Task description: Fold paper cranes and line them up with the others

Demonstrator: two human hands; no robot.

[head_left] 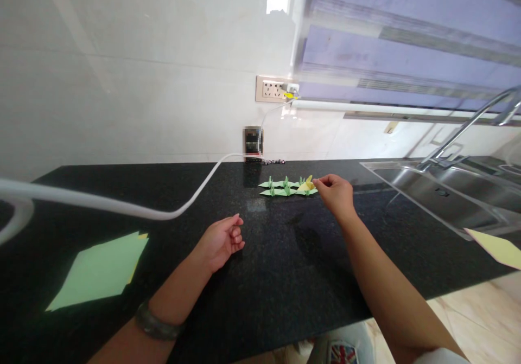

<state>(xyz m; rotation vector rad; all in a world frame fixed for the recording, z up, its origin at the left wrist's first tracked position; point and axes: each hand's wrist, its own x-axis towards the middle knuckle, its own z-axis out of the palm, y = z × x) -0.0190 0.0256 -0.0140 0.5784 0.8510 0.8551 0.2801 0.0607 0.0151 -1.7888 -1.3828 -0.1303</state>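
My right hand (336,192) reaches far across the black counter (285,266) and pinches a yellow paper crane (307,185) at the right end of a row of green paper cranes (280,187). My left hand (223,240) rests on the counter nearer to me, its fingers loosely curled with nothing in them. A dark band sits on my left wrist.
A stack of green and yellow paper sheets (101,269) lies at the left. A white cable (163,211) crosses the counter to a small device (253,144) by the wall under a socket (273,88). A steel sink (439,190) with a tap stands right, beside a yellow sheet (499,247).
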